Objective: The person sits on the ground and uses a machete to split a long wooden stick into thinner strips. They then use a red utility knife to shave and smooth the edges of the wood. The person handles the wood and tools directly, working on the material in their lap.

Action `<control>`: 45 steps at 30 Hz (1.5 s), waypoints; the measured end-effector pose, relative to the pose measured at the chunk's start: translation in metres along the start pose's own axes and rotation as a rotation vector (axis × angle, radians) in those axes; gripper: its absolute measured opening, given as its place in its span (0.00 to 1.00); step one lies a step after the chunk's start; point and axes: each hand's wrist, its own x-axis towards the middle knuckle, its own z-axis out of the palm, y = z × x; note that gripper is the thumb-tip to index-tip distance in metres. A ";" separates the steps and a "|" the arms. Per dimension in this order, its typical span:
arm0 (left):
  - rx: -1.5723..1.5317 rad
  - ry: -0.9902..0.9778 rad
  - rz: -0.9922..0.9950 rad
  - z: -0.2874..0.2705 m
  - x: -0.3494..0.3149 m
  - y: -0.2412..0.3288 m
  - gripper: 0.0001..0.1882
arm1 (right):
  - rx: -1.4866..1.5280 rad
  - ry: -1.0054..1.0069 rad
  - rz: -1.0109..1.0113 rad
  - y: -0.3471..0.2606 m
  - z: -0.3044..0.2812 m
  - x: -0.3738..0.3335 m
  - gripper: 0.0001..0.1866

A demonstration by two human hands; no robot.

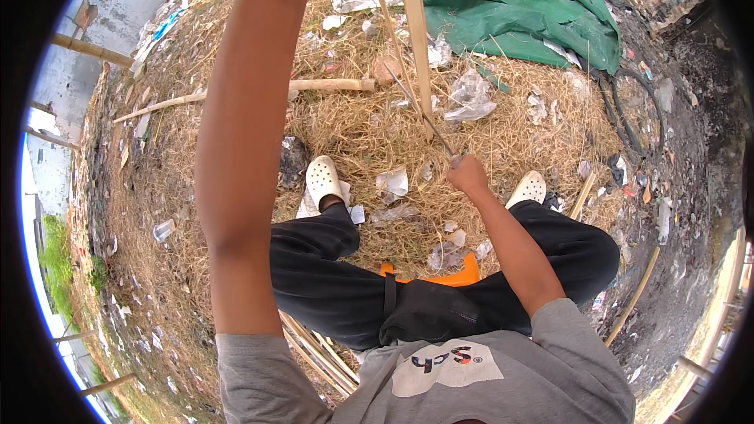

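My right hand [469, 173] is closed round the handle of a long, thin-bladed knife [440, 135], held out between my knees. The blade points up and to the left, crossing the lower part of an upright split bamboo strip [413, 12]. Whether the edge touches the strip I cannot tell. The bamboo runs out past the top of the view, its lower end near the dry grass. A thinner sliver [386, 8] slants beside it. Raised high, my left arm leaves at the top edge, so the hand and anything in it are hidden.
I sit low on an orange seat [452, 273], feet apart on straw-covered ground. A bamboo pole [334, 85] lies ahead to the left. Green sheeting [522, 23], crumpled plastic [471, 96] and a black hose [656, 102] lie ahead. Several bamboo strips [318, 353] rest beside my left hip.
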 end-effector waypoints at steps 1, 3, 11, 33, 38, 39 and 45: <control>-0.255 -0.046 0.102 -0.027 -0.007 -0.014 0.53 | -0.012 -0.016 -0.009 -0.014 -0.006 0.004 0.18; -0.015 0.294 0.187 -0.026 -0.007 -0.024 0.53 | -0.037 -0.059 -0.007 -0.041 -0.017 -0.005 0.18; 0.361 0.606 -0.231 -0.028 -0.001 -0.069 0.31 | 0.390 -0.256 0.038 -0.014 0.034 0.004 0.16; 0.343 0.268 0.001 -0.008 -0.044 -0.041 0.38 | 1.640 -1.110 0.173 -0.014 0.085 -0.039 0.08; 0.307 0.310 -0.127 -0.043 -0.054 -0.044 0.35 | 1.323 -0.879 0.188 -0.036 0.086 -0.028 0.10; 0.209 0.402 -0.147 -0.043 -0.051 -0.033 0.35 | 1.265 -0.743 0.258 -0.042 0.071 -0.041 0.07; 0.123 0.249 0.019 -0.043 -0.057 -0.038 0.34 | 0.682 -0.280 0.011 -0.041 0.046 -0.030 0.08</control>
